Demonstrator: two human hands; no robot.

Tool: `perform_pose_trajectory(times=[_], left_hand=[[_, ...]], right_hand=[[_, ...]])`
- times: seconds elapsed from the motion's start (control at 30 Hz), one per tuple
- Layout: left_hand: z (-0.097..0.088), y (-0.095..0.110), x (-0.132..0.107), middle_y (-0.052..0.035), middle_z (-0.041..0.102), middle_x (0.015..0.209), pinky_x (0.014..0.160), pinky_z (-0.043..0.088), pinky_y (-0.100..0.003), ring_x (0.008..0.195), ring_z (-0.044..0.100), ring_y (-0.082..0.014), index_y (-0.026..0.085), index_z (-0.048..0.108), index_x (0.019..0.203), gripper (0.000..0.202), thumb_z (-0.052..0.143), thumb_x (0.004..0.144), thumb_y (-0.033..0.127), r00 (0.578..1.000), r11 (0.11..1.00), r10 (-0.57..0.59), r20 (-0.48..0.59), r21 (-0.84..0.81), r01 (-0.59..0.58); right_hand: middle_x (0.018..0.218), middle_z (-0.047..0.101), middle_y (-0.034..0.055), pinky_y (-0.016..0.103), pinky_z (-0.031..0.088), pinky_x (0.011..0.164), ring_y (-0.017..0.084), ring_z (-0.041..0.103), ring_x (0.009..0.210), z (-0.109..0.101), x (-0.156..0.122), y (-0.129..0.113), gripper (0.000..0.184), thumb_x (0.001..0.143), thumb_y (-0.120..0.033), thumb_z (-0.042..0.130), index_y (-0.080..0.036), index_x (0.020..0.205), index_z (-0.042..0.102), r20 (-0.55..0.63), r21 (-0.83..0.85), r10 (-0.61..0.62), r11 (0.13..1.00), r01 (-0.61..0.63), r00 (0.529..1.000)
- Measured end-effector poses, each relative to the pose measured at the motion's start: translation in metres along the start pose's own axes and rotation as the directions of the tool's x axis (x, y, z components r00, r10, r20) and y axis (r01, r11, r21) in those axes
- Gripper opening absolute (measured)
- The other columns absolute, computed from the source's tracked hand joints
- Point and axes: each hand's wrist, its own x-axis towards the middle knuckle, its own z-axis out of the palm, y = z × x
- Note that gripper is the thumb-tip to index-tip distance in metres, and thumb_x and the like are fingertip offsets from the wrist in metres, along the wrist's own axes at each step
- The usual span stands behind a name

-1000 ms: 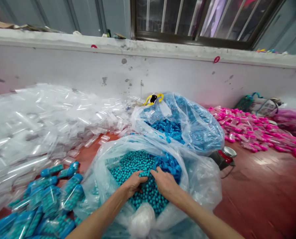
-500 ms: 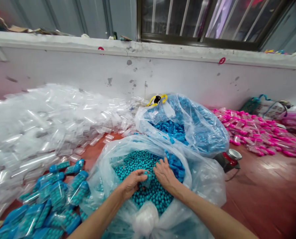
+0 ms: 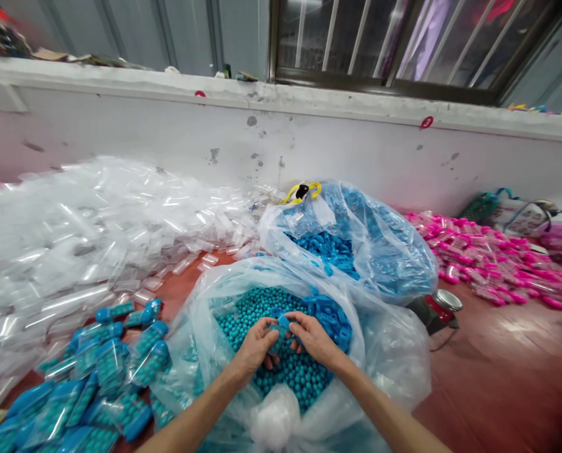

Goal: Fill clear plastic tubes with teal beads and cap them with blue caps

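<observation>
Both my hands are over an open clear plastic bag [image 3: 394,352] full of small teal balls [image 3: 257,308]. My left hand [image 3: 257,346] and my right hand [image 3: 314,338] meet above the balls, fingers closed round one small clear tube of teal balls with a blue cap [image 3: 281,330]. Loose blue caps [image 3: 332,318] lie at the bag's right side. Just behind stands a second clear bag [image 3: 384,251] holding more blue caps.
A big heap of empty clear tubes [image 3: 82,233] covers the left. Filled teal tubes with blue caps [image 3: 96,377] lie at the front left. Pink filled tubes [image 3: 488,264] spread at the right. A small metal-lidded can [image 3: 438,308] sits on the red floor. A white wall runs behind.
My hands have lifted out of the teal balls and come together, now holding a small tube between them. The camera has shifted slightly.
</observation>
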Motion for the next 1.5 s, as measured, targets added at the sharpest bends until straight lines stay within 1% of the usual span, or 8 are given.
perform_pose_trajectory(times=[0.37,0.47,0.6,0.77,0.93,1.13,1.33,1.5], left_hand=[[0.007,0.0,-0.01,0.003,0.057,0.069,0.03,0.032,-0.017,0.035,0.048,-0.0054,0.014,0.034,0.12,0.075,0.062,0.061,0.049,1.0,0.998,-0.011,0.012,-0.058,0.011],[0.007,0.004,-0.014,0.0067,0.051,0.059,0.03,0.03,-0.016,0.034,0.047,-0.0059,0.014,0.029,0.125,0.079,0.062,0.062,0.049,1.0,0.996,0.005,-0.014,-0.093,-0.006],[0.01,0.006,-0.017,0.0104,0.043,0.05,0.027,0.023,-0.016,0.028,0.04,-0.0043,0.017,0.041,0.115,0.059,0.059,0.066,0.045,0.998,0.996,0.017,-0.057,-0.082,-0.022],[0.01,0.006,-0.017,0.0129,0.034,0.049,0.027,0.022,-0.016,0.024,0.03,-0.0015,0.019,0.045,0.103,0.041,0.055,0.07,0.041,0.988,0.999,0.006,-0.152,-0.037,-0.012],[-0.004,0.012,-0.023,0.0115,0.04,0.05,0.028,0.025,-0.016,0.027,0.039,-0.0048,0.019,0.041,0.103,0.045,0.054,0.069,0.046,0.998,0.999,0.022,0.054,0.037,-0.024],[-0.002,0.018,-0.03,0.0102,0.043,0.058,0.031,0.032,-0.016,0.03,0.031,-0.0009,0.021,0.043,0.099,0.038,0.056,0.07,0.042,0.996,0.998,0.04,0.077,0.054,-0.044],[0.002,0.017,-0.03,0.0064,0.05,0.063,0.031,0.029,-0.018,0.033,0.035,-0.0039,0.019,0.033,0.119,0.057,0.054,0.072,0.042,1.0,0.998,0.031,-0.005,0.046,-0.03],[0.005,0.018,-0.03,0.0002,0.058,0.072,0.05,0.042,-0.021,0.059,0.054,-0.0124,0.018,0.036,0.125,0.064,0.058,0.07,0.042,0.996,0.995,0.08,-0.026,-0.054,-0.082]], right_hand=[[0.051,0.049,-0.0051,0.02,0.038,0.046,0.009,0.048,0.042,0.014,-0.013,-0.01,0.023,0.08,-0.032,0.047,-0.017,0.069,0.06,-0.247,-0.074,-0.099,0.994,0.083,0.964],[0.054,0.052,-0.0039,0.02,0.039,0.045,0.009,0.049,0.044,0.013,-0.014,-0.008,0.024,0.081,-0.032,0.044,-0.017,0.079,0.064,-0.182,-0.051,-0.097,0.995,0.089,0.978],[0.063,0.057,-0.0021,0.02,0.041,0.045,0.01,0.051,0.046,0.013,-0.015,-0.005,0.026,0.08,-0.031,0.045,-0.018,0.089,0.065,-0.087,-0.006,-0.102,0.995,0.102,0.991],[0.08,0.063,0.0021,0.028,0.046,0.074,0.016,0.059,0.078,0.014,-0.025,-0.006,0.026,0.081,-0.023,0.044,-0.02,0.094,0.066,-0.089,-0.199,-0.279,0.945,0.258,0.956],[0.088,0.055,0.001,0.023,0.046,0.044,0.007,0.05,0.047,0.0,-0.027,-0.007,0.033,0.07,-0.023,0.052,-0.02,0.102,0.062,0.051,0.04,-0.049,0.998,0.047,0.997],[0.087,0.049,-0.0013,0.022,0.048,0.039,0.011,0.055,0.057,-0.001,-0.015,-0.021,0.058,0.058,-0.023,0.06,-0.02,0.115,0.049,0.031,0.288,0.07,0.955,-0.076,0.997],[0.089,0.055,0.0029,0.023,0.046,0.041,0.015,0.058,0.064,0.01,-0.02,-0.023,0.044,0.07,-0.031,0.051,-0.018,0.113,0.049,0.07,0.164,0.032,0.986,-0.044,0.997],[0.102,0.057,0.007,0.034,0.047,0.077,0.02,0.057,0.087,0.024,-0.036,-0.025,0.087,0.06,-0.027,0.067,-0.016,0.134,0.023,0.077,-0.128,-0.06,0.989,0.069,0.995]])
